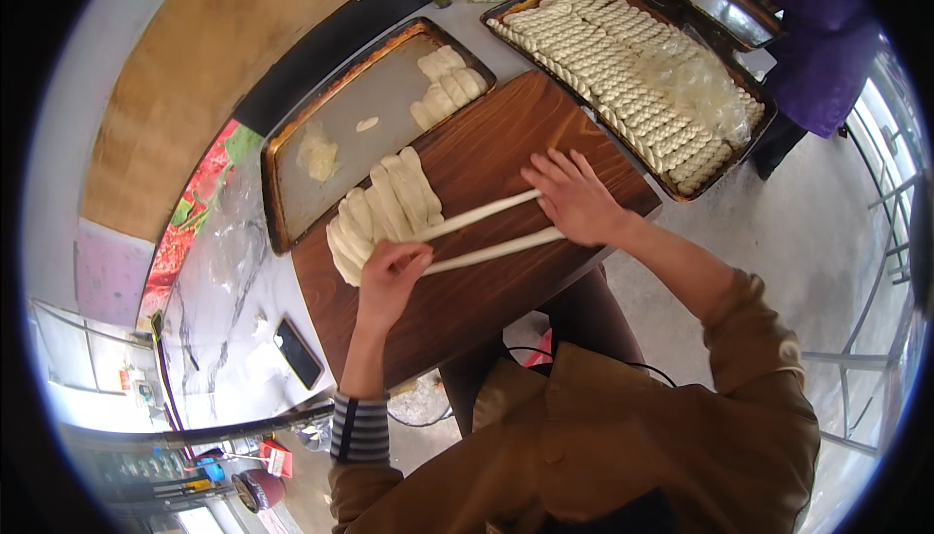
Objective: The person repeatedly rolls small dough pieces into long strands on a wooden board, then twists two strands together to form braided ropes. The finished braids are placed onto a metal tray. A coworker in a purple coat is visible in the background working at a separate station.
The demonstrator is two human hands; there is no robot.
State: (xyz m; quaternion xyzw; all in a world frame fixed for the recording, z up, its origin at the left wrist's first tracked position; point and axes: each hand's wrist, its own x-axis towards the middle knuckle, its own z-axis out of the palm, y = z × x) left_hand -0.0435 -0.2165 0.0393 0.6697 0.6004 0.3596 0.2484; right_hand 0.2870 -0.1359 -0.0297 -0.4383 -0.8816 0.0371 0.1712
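Observation:
A long strand of dough (496, 251) lies doubled in two arms across the dark wooden board (511, 133). My left hand (394, 268) pinches its left end, thumb and fingers together. Flat on its right end rests my right hand (576, 202), palm down with the fingers somewhat apart; the dough under the palm is hidden. Just above my left hand, a row of thick dough pieces (383, 206) lies side by side on the board.
Beyond the board, a baking tray (273, 169) holds several dough pieces and a crumpled clear plastic bag (319, 153). Another tray (762, 122) holds rows of twisted dough, partly under plastic. A phone (298, 353) lies on the marble-patterned counter. Another person in purple (821, 60) stands at the upper right.

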